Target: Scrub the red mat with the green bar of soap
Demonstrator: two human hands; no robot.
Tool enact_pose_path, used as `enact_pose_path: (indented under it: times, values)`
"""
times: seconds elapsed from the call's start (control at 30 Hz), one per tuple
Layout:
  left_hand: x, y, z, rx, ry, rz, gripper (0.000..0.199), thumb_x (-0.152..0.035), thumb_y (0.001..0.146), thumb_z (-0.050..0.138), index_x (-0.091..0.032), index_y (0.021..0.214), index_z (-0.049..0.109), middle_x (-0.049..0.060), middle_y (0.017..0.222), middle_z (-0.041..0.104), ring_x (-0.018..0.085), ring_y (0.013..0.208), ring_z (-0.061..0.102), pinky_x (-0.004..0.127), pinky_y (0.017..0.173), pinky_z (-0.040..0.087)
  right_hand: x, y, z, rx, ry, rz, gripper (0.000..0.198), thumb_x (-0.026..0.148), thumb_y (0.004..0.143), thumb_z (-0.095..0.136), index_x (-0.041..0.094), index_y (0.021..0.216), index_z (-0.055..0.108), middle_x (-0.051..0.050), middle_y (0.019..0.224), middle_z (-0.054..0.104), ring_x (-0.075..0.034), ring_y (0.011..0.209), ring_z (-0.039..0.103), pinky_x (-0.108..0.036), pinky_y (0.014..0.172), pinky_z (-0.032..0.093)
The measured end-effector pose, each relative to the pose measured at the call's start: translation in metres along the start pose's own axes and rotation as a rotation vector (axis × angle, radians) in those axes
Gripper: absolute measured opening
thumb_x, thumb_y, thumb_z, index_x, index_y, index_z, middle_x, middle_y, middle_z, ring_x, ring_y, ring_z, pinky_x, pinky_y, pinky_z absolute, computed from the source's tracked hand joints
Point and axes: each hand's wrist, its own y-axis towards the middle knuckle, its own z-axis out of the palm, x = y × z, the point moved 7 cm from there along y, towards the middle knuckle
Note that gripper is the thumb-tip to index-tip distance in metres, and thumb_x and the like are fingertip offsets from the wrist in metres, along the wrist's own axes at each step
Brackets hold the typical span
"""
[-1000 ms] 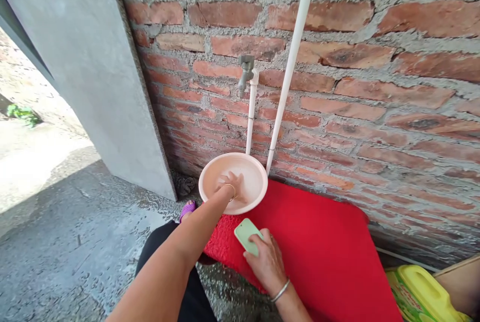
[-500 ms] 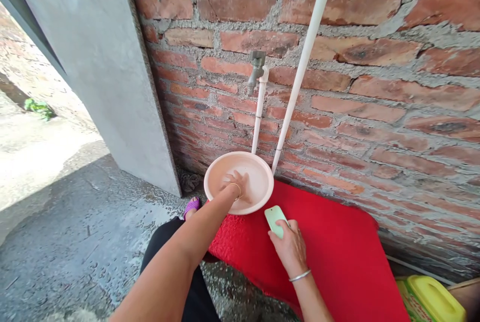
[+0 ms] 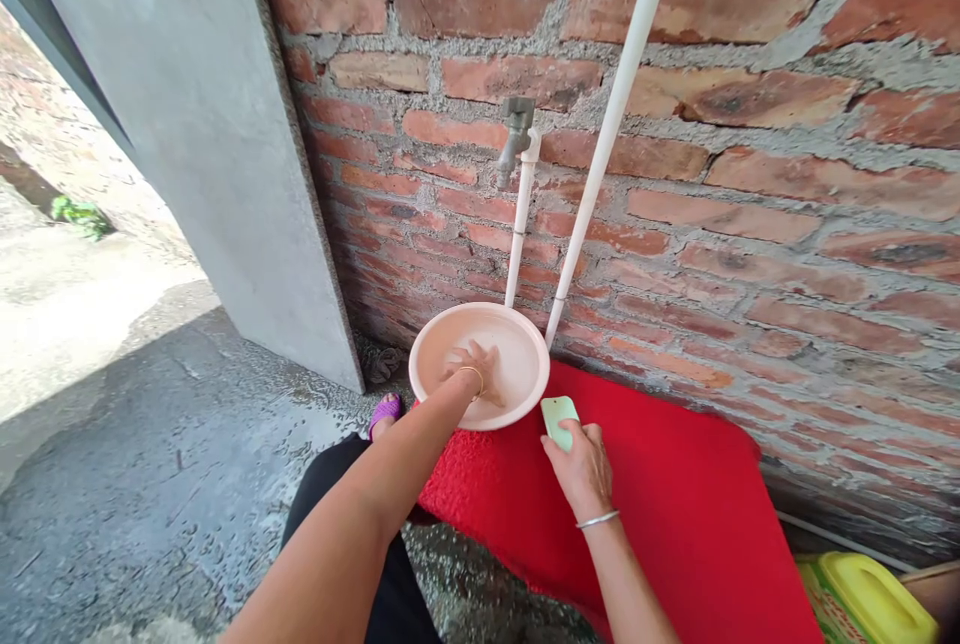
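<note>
Grn block (image 3: 558, 414), lengthwise twd wall (image 3: 720, 214)

The plain red cloth (image 3: 690, 514) has a pale-peach round plastic basin (image 3: 519, 356) at its far left corner, a mint-green oblong object (image 3: 559, 415) by its far edge and a yellow plastic jug (image 3: 881, 589), seemingly red-lettered, past its right edge.

Red cloth (image 3: 697, 504), peach basin (image 3: 544, 370), green block (image 3: 557, 413)

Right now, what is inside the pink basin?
The spread left hand is inside the basin, apparently in clear water. Anything beneath the hand is covered and cannot be seen.
</note>
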Motion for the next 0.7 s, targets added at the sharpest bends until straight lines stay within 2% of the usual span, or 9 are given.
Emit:
enact_pose_path:
  times: [0.2, 0.27, 0.33, 0.47, 0.7]
  values:
    - [0.003, 0.002, 0.003, -0.001, 0.011, -0.037, 0.133, -0.059, 0.050, 0.085, -0.044, 0.157, 0.008, 0.007, 0.168, 0.000, 0.059, 0.144, 0.004, 0.078, 0.088, 0.042, 0.021, 0.007, 0.015, 0.036, 0.064, -0.024, 0.026, 0.040, 0.083, 0.065, 0.025, 0.104, 0.067, -0.002, 0.092, 0.050, -0.017, 0.082, 0.056, -0.026, 0.070, 0.043]
    - [0.004, 0.003, 0.004, -0.002, 0.025, -0.040, 0.133, -0.061, 0.050, 0.085, -0.045, 0.157, 0.007, 0.007, 0.168, -0.001, 0.059, 0.144, 0.004, 0.078, 0.088, 0.043, 0.016, 0.006, 0.012, 0.037, 0.059, -0.027, 0.024, 0.037, 0.081, 0.068, 0.026, 0.102, 0.067, -0.001, 0.093, 0.050, -0.017, 0.083, 0.056, -0.025, 0.070, 0.042]
    - [0.004, 0.004, 0.003, -0.003, 0.036, -0.040, 0.130, -0.063, 0.053, 0.082, -0.045, 0.157, 0.007, 0.007, 0.168, 0.000, 0.059, 0.144, 0.005, 0.079, 0.087, 0.043, -0.002, 0.004, 0.002, 0.028, 0.049, -0.009, 0.025, 0.035, 0.080, 0.068, 0.027, 0.104, 0.068, -0.001, 0.094, 0.050, -0.016, 0.083, 0.056, -0.025, 0.070, 0.042]
    - [0.006, 0.004, 0.003, 0.004, 0.038, -0.021, 0.129, -0.060, 0.054, 0.083, -0.043, 0.158, 0.008, 0.008, 0.168, 0.000, 0.059, 0.144, 0.004, 0.079, 0.087, 0.043, -0.073, 0.001, -0.030, -0.008, 0.016, 0.115, 0.032, 0.039, 0.082, 0.063, 0.026, 0.111, 0.068, -0.002, 0.095, 0.050, -0.018, 0.085, 0.058, -0.028, 0.073, 0.043]
    - [0.011, 0.017, 0.009, -0.062, 0.029, -0.045, 0.121, -0.063, 0.053, 0.081, -0.039, 0.157, 0.022, 0.009, 0.168, 0.004, 0.060, 0.142, 0.010, 0.074, 0.090, 0.045, -0.242, -0.023, -0.092, -0.092, -0.076, 0.483, 0.053, 0.059, 0.080, 0.050, 0.026, 0.118, 0.067, -0.008, 0.098, 0.057, -0.026, 0.092, 0.062, -0.038, 0.084, 0.049]
